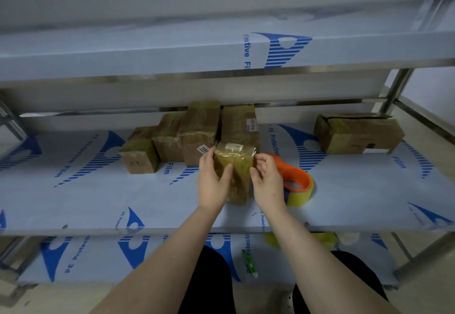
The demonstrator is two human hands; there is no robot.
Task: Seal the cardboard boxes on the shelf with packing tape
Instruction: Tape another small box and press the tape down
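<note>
A small cardboard box (237, 166) wrapped in glossy yellowish tape stands on the middle shelf (98, 195). My left hand (213, 178) grips its left side, thumb across the front face. My right hand (267, 178) is at the box's right edge, fingers curled and pinching the tape there. An orange tape dispenser (294, 173) with a yellowish tape roll (302, 195) lies on the shelf just right of my right hand, partly hidden by it.
Several taped boxes (194, 134) cluster behind the held box, one to the left (139, 153). A larger box (357, 132) lies at the right rear. The upper shelf (172, 53) overhangs closely. On the lower shelf lie a green cutter (250, 263) and a yellowish roll (273, 238).
</note>
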